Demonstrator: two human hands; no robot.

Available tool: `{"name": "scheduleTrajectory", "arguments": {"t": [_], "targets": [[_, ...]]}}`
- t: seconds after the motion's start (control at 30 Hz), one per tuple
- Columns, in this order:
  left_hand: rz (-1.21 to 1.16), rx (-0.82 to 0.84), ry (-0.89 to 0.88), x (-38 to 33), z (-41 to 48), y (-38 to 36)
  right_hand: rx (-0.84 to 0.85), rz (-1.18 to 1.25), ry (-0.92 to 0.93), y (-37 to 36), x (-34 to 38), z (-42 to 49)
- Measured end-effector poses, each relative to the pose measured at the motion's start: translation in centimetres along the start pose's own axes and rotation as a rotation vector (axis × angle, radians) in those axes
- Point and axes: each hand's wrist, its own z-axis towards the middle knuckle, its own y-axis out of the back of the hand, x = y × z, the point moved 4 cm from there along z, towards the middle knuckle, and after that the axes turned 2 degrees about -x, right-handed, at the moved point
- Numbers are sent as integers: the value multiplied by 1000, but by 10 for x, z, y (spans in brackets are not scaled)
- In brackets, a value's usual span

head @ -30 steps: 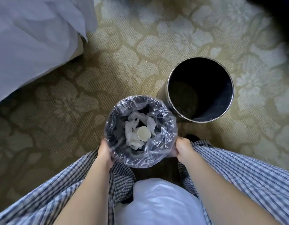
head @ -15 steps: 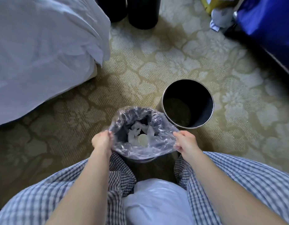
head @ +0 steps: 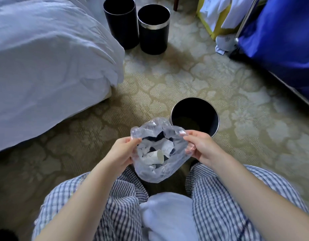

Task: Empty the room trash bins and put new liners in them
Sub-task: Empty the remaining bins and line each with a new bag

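A clear plastic liner (head: 167,171) hangs lifted between my knees, holding crumpled tissue and a paper cup (head: 154,156). My left hand (head: 123,152) pinches the liner's left rim and my right hand (head: 199,146) pinches its right rim. The bin it came from is mostly hidden below the bag, a dark patch (head: 169,186) between my legs. Just beyond my right hand stands a black bin (head: 195,117) with a silver rim and no liner.
Two more black bins (head: 120,21) (head: 153,30) stand at the back beside the white bed (head: 46,66) on the left. A blue cart bag (head: 280,40) and a yellow holder with white cloths (head: 214,16) fill the upper right. Patterned carpet lies between.
Both hands have peeled the liner off the bin's rim and raised it, with the trash inside. The view has tilted up, showing the far bins and the cart.
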Motion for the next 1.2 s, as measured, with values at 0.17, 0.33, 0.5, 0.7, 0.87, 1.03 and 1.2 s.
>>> {"name": "scheduleTrajectory", "arguments": {"t": [0.17, 0.33, 0.5, 0.7, 0.87, 1.03, 1.2], "targets": [[50, -5, -44, 3, -10, -30, 88, 44, -7, -20, -6, -10], [-38, 27, -35, 2, -10, -51, 277, -114, 54, -40, -7, -15], [-48, 1, 7, 1, -4, -54, 344, -312, 171, -40, -2, -15], [57, 104, 20, -2, -2, -53, 577, -533, 254, -48, -3, -23], [484, -58, -281, -7, 2, -49, 528, -507, 139, -31, 2, -17], [619, 13, -607, -18, -7, -59, -22, -241, 107, -6, 8, 15], [622, 313, -533, -15, -23, -72, 13, 123, -5, -2, 8, 23]]}}
